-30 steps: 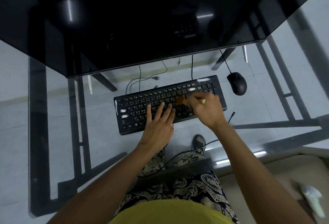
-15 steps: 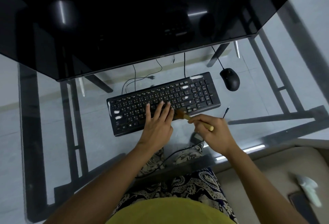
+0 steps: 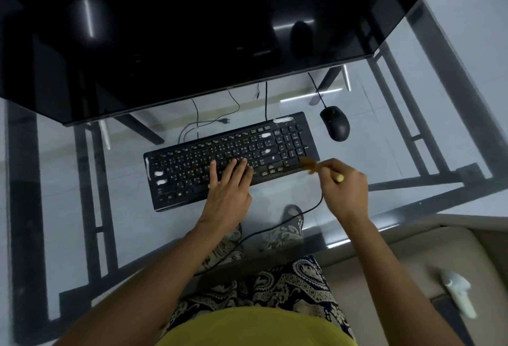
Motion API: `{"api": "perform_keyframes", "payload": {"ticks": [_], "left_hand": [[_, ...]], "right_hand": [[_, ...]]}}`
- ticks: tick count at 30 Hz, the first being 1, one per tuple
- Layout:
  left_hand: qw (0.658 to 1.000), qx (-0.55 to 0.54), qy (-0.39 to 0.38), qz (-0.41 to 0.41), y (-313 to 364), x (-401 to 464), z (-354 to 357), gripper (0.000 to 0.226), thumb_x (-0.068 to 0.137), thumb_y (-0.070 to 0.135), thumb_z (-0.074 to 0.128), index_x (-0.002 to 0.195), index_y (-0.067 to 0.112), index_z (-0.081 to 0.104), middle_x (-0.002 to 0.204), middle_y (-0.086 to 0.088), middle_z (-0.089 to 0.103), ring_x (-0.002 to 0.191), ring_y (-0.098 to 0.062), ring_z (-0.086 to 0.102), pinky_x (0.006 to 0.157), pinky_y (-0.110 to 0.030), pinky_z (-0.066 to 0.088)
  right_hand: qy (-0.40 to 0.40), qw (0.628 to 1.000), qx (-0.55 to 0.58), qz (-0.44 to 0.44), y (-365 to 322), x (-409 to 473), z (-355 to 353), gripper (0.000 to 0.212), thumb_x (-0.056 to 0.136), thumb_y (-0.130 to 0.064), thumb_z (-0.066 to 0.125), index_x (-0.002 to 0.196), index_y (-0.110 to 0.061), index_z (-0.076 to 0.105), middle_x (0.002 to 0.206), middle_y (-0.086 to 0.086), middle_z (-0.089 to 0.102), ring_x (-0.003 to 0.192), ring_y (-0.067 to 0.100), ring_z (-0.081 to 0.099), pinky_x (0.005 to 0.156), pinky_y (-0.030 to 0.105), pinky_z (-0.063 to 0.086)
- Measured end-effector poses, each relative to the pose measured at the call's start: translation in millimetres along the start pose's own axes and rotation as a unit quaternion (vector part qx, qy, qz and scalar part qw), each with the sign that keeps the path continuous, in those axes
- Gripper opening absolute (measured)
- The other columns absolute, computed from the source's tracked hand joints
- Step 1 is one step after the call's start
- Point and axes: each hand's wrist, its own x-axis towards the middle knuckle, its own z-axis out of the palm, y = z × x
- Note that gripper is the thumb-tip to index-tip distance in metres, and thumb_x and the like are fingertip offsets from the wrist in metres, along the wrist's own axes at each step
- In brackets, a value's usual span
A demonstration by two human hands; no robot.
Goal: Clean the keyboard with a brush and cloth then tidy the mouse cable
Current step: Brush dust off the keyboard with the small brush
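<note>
On the keyboard (image 3: 231, 160), your left hand (image 3: 229, 189) lies flat with its fingers straight and spread, the fingertips (image 3: 234, 162) resting on the middle rows of keys. Your right hand (image 3: 343, 183) is off the keyboard's near right corner, its fingers curled and pinching a small brush (image 3: 320, 169); the brown bristles point left and sit at that corner of the keyboard, while the pale handle end pokes out between your fingers. The bristles look blurred, so you cannot tell whether they touch the keys.

You see the black keyboard lying at a slant on the glass bench (image 3: 82, 180), its left end nearer to you than its right. Several white smears mark its left edge, its top right edge and some keys. Beyond its far right corner sits the black mouse (image 3: 335, 123), apart from the keyboard, with the mouse cable (image 3: 316, 89) running back under the dark monitor (image 3: 192, 29). Another black cable (image 3: 275, 228) loops from below your right hand toward your lap. Far right, a white object (image 3: 456, 293) lies on a beige seat (image 3: 398, 263) beside you.
</note>
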Motion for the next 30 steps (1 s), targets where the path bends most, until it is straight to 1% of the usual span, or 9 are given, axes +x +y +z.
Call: {"api": "perform_keyframes", "payload": {"ticks": [3,8,12,16,20,22,24,27,30], "left_hand": [[1.000,-0.003,0.002,-0.028,9,3,0,0.053,0.077,0.015,0.066,0.128,0.008,0.055,0.136,-0.014,0.053,0.127,-0.031,0.048,0.108,-0.066,0.023],[0.995,-0.012,-0.028,-0.097,32,6,-3,0.060,0.075,0.014,0.064,0.133,0.007,0.050,0.139,-0.017,0.048,0.129,-0.033,0.045,0.111,-0.064,0.019],[0.988,-0.002,-0.055,-0.142,51,10,-5,0.065,0.080,0.019,0.061,0.139,0.004,0.041,0.146,-0.018,0.040,0.135,-0.032,0.038,0.114,-0.060,0.014],[0.980,0.003,-0.081,-0.180,71,16,-7,0.069,0.090,0.027,0.048,0.148,0.002,0.020,0.156,-0.018,0.018,0.144,-0.030,0.018,0.118,-0.054,0.002],[0.971,0.009,-0.088,-0.221,90,22,-5,0.072,0.094,0.032,0.038,0.149,0.000,0.004,0.159,-0.018,0.003,0.147,-0.029,0.005,0.118,-0.052,-0.002],[0.968,0.006,-0.093,-0.234,96,21,-5,0.074,0.095,0.033,0.036,0.148,-0.001,-0.001,0.159,-0.018,-0.001,0.147,-0.029,0.002,0.118,-0.051,-0.004],[0.967,0.000,-0.091,-0.240,98,20,-4,0.075,0.094,0.032,0.037,0.148,-0.001,-0.003,0.159,-0.019,-0.002,0.147,-0.029,0.001,0.118,-0.051,-0.003],[0.968,-0.013,-0.083,-0.237,98,19,-1,0.076,0.091,0.029,0.045,0.148,-0.002,0.006,0.158,-0.021,0.006,0.146,-0.031,0.009,0.117,-0.052,0.001],[0.967,-0.011,-0.079,-0.241,96,18,4,0.076,0.085,0.027,0.053,0.147,-0.003,0.020,0.155,-0.023,0.021,0.143,-0.034,0.022,0.116,-0.055,0.014]], "right_hand": [[-0.147,0.983,0.015,-0.106,-10,1,-2,0.025,0.085,-0.024,0.051,0.090,-0.021,0.075,0.085,-0.009,0.072,0.067,0.011,0.064,0.065,0.023,0.050],[-0.004,0.998,-0.041,-0.056,18,38,-25,0.021,0.091,-0.018,0.052,0.093,-0.018,0.073,0.062,0.001,0.063,0.053,0.020,0.056,0.053,0.032,0.049],[-0.141,0.979,-0.053,-0.137,20,37,-30,0.016,0.089,-0.019,0.056,0.088,-0.020,0.072,0.066,0.003,0.067,0.057,0.022,0.057,0.054,0.031,0.047],[-0.031,0.996,-0.030,-0.082,32,61,-42,0.024,0.091,-0.020,0.050,0.097,-0.018,0.073,0.065,0.002,0.065,0.057,0.023,0.059,0.054,0.030,0.048],[-0.225,0.961,0.020,-0.158,26,63,-40,0.023,0.090,-0.022,0.053,0.099,-0.021,0.074,0.082,-0.003,0.074,0.062,0.019,0.065,0.061,0.035,0.056],[-0.150,0.973,-0.039,-0.169,29,75,-42,0.021,0.091,-0.020,0.054,0.098,-0.021,0.073,0.071,0.002,0.070,0.056,0.020,0.060,0.056,0.036,0.055],[-0.111,0.978,-0.034,-0.173,31,82,-47,0.021,0.090,-0.018,0.054,0.096,-0.020,0.074,0.071,0.004,0.071,0.054,0.018,0.058,0.055,0.031,0.052],[-0.277,0.950,-0.008,-0.145,27,84,-49,0.023,0.085,-0.019,0.053,0.080,-0.021,0.076,0.072,0.004,0.072,0.060,0.022,0.063,0.061,0.037,0.055],[-0.190,0.971,0.001,-0.142,26,93,-50,0.024,0.090,-0.014,0.053,0.087,-0.020,0.075,0.069,0.007,0.070,0.061,0.027,0.065,0.060,0.037,0.055]]}}
